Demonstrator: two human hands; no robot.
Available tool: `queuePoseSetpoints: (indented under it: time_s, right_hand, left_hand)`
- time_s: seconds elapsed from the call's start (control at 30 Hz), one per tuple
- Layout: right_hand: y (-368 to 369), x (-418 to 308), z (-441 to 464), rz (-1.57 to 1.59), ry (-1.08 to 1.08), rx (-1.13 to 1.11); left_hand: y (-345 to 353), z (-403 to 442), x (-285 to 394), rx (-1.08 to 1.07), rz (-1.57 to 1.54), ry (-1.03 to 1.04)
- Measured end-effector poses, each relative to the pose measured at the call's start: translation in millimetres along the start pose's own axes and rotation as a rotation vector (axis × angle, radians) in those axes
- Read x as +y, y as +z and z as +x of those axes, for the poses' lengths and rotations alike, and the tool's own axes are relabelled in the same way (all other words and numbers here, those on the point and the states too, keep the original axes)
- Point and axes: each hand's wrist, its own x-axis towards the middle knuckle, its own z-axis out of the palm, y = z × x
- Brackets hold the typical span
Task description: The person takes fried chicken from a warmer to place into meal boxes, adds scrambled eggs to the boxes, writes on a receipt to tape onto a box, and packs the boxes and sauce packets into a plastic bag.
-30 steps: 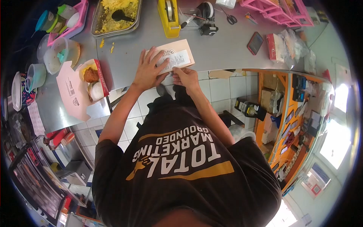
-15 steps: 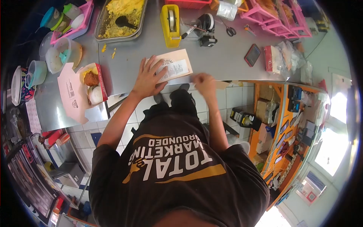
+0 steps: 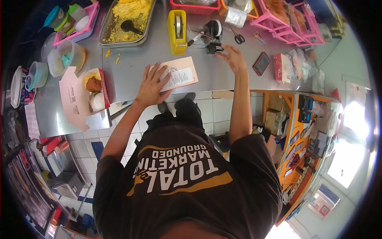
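My left hand (image 3: 152,84) lies with fingers spread on a flat cardboard box (image 3: 186,63) at the table's front edge, pressing a printed white receipt (image 3: 180,78) against it. To the right, my right hand (image 3: 234,58) is raised over the table with its fingers apart. Its fingertips come close to a small black boxy item (image 3: 213,48) whose kind I cannot make out; whether they touch it is unclear. Behind that item stand a yellow tape dispenser (image 3: 177,34) and a clear holder with pens (image 3: 199,35).
Scissors (image 3: 238,38), a phone (image 3: 261,63) and a red-white box (image 3: 281,67) lie to the right. At left sit an open meal box (image 3: 75,95) with chicken and rice, plastic tubs (image 3: 79,55) and a metal tray (image 3: 131,42) of yellow food. Pink baskets (image 3: 274,24) stand back right.
My right hand has moved right and up from beside the cardboard box to the small black item, and its fingers have spread. My left hand stays on the box and receipt.
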Motion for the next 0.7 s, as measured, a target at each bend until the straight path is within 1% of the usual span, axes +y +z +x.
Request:
queuePoseSetpoints:
  time_s: [0.07, 0.1, 0.17, 0.2, 0.27, 0.3, 0.37, 0.43, 0.5, 0.53, 0.6, 0.63, 0.7]
  right_hand:
    - [-5, 30, -7, 0.103, -0.184, 0.009]
    - [-1, 32, -8, 0.102, -0.185, 0.013]
    - [4, 37, -12, -0.348, -0.272, 0.19]
    - [-3, 43, -12, -0.346, -0.267, 0.198]
    - [-8, 55, 0, -0.787, -0.455, 0.392]
    - [-3, 53, -10, -0.787, -0.456, 0.384]
    - [22, 49, -41, -0.531, -0.211, 0.275]
    - [59, 77, -58, -0.368, -0.514, 0.023]
    - [101, 78, -83, -0.459, -0.532, -0.048]
    - [109, 86, -81, -0.459, -0.535, -0.053]
    - [121, 92, -79, -0.654, -0.66, -0.033]
    - [124, 91, -79, -0.655, -0.665, -0.039]
    - [124, 91, -85, -0.891, -0.757, 0.05]
  left_hand:
    - [-3, 2, 0, 0.002, -0.002, -0.004]
    - [-3, 2, 1, -0.011, -0.01, -0.002]
    - [-2, 2, 0, -0.012, 0.001, 0.007]
    - [-1, 1, 1, -0.009, 0.016, 0.007]
    - [0, 3, 1, -0.013, 0.023, 0.01]
    - [-1, 1, 1, -0.017, 0.03, 0.003]
    - [-2, 3, -1, -0.005, 0.026, -0.003]
    - [-1, -2, 1, -0.011, 0.009, -0.014]
    - [0, -1, 0, -0.011, 0.016, -0.008]
    - [-2, -1, 1, -0.008, 0.019, -0.012]
    - [-6, 0, 2, -0.039, 0.016, -0.014]
    - [-7, 0, 1, -0.033, 0.02, -0.017]
    - [-6, -1, 1, -0.037, 0.02, -0.01]
